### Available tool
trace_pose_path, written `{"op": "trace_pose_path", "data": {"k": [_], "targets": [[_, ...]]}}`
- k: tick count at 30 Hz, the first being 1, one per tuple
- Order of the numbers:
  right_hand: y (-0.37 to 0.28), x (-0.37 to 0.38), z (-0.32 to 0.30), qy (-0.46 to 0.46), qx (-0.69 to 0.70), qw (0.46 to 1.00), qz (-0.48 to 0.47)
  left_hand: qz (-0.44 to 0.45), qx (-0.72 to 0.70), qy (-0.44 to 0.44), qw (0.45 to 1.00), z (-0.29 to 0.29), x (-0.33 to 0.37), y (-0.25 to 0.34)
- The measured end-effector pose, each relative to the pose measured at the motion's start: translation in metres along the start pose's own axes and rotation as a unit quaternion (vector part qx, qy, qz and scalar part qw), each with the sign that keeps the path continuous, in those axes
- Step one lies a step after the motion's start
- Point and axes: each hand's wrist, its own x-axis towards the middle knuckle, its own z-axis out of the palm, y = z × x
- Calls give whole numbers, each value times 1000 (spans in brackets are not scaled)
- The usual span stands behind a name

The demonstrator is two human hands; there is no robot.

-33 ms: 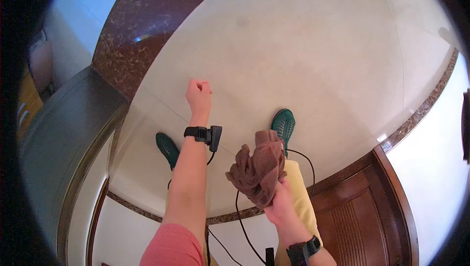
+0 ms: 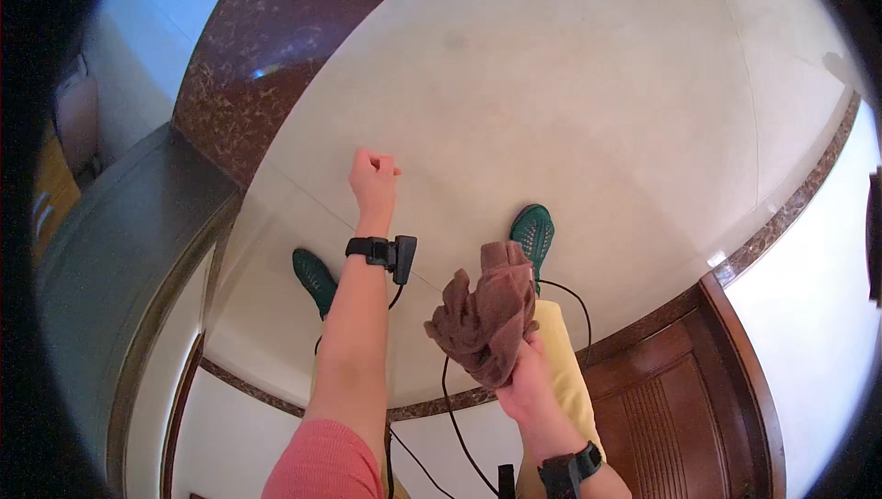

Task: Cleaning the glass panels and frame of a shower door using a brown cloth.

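A crumpled brown cloth (image 2: 487,315) is bunched up in my right hand (image 2: 525,379). The bundle hides most of that hand's fingers, and its thumb side shows against the fabric. Ahead and to the left, over the pale floor, my left hand (image 2: 373,182) is stretched out with its fingers curled into a loose fist. No object shows in it. A black strap with a small black device (image 2: 401,258) is around my left wrist, and another black strap (image 2: 570,469) around my right wrist.
My green shoes (image 2: 533,234) stand on the pale tiled floor (image 2: 588,113). Black cables (image 2: 588,315) hang near my legs. A dark marble strip (image 2: 248,67) crosses the far left beside a dark ledge (image 2: 138,251). At the lower right is a brown wooden door (image 2: 661,407).
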Motion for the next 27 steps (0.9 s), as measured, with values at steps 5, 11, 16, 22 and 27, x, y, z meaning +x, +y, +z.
{"op": "trace_pose_path", "data": {"k": [5,11,16,22,27], "targets": [[3,0,0,-18,-4,1000,-9,-67,-145,-26,987,11,7,-15],[4,2,-4,-1,0,1000,-10,55,152,8,987,22,7,-16],[3,-1,-1,1,-1,1000,-1,96,357,-38,928,21,5,5],[5,-1,-3,-10,8,1000,-12,109,442,-43,889,33,21,-2],[9,5,-8,2,11,1000,-17,63,324,18,944,18,18,0]]}}
